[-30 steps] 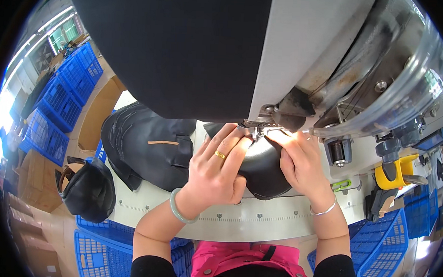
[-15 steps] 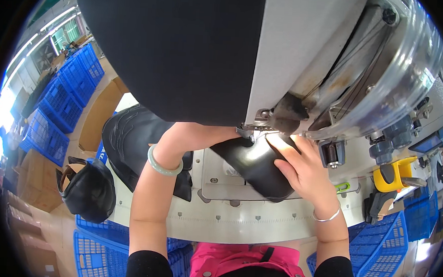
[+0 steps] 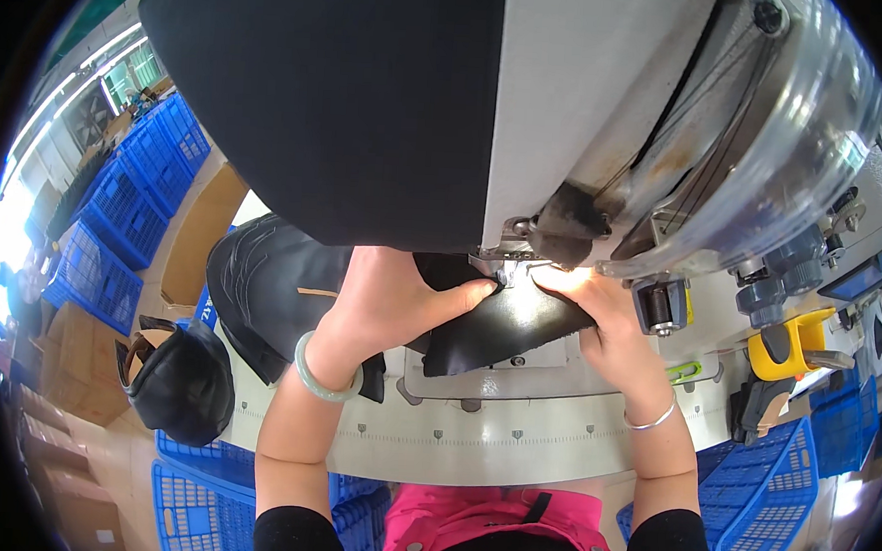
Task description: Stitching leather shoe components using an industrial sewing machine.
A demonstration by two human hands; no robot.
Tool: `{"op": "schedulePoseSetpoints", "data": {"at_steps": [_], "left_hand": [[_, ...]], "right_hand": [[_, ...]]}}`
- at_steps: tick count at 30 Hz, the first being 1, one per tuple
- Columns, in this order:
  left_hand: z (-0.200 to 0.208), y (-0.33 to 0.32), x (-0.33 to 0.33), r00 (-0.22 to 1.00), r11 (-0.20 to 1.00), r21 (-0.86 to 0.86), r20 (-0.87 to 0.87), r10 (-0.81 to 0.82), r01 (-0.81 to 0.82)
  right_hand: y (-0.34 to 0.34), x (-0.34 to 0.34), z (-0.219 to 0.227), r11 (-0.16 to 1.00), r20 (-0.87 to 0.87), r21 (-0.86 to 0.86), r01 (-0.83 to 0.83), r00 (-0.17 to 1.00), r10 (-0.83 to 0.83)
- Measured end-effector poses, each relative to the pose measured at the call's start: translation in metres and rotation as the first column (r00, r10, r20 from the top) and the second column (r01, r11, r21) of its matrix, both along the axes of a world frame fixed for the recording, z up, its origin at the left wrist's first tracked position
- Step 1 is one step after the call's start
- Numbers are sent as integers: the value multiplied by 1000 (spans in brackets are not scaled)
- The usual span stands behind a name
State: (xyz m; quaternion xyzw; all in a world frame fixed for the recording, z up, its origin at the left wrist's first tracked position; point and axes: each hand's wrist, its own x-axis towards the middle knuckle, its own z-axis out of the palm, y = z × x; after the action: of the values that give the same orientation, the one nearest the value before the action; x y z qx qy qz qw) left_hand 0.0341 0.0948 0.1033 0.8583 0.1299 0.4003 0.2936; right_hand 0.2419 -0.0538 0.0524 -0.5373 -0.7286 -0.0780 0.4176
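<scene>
A black leather piece (image 3: pixel 487 340) lies under the presser foot (image 3: pixel 506 269) of a sewing machine, a bright lamp spot shining on it. My left hand (image 3: pixel 392 298) holds its left side, thumb stretched on top close to the foot; the machine head hides the other fingers. On the right, my right hand (image 3: pixel 613 329) grips the piece's right edge, its fingertips in the lamp glare just right of the foot. The cut lower edge of the leather hangs over the metal bed plate (image 3: pixel 545 381).
Stacked black leather pieces (image 3: pixel 271 277) lie left on the table (image 3: pixel 431 460). A sewn black leather item (image 3: pixel 181 382) sits at its left edge. Right stand a yellow holder (image 3: pixel 791 344) and a light-green tool (image 3: pixel 685 371). Blue crates (image 3: pixel 768 502) flank the table; the machine head (image 3: pixel 330 100) looms above.
The leather piece has turned under the foot, its lower end swinging from right to left. My left hand has come nearer, so its thumb now shows; my right hand has shifted slightly to the right.
</scene>
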Motion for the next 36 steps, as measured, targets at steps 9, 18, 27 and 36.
{"op": "schedulePoseSetpoints", "data": {"at_steps": [9,18,27,36], "left_hand": [[3,2,1,998,989,148,66,2,-12],[0,4,1,999,991,130,32,15,-19],[-6,15,3,997,992,111,25,-69,66],[-11,9,-9,997,993,103,37,-62,58]], "right_hand": [[2,-1,2,997,46,74,2,999,-5],[7,-1,-5,992,0,129,-15,1000,15],[8,-2,-3,981,34,195,0,999,-6],[8,0,-8,990,-3,139,13,1000,-13]]}}
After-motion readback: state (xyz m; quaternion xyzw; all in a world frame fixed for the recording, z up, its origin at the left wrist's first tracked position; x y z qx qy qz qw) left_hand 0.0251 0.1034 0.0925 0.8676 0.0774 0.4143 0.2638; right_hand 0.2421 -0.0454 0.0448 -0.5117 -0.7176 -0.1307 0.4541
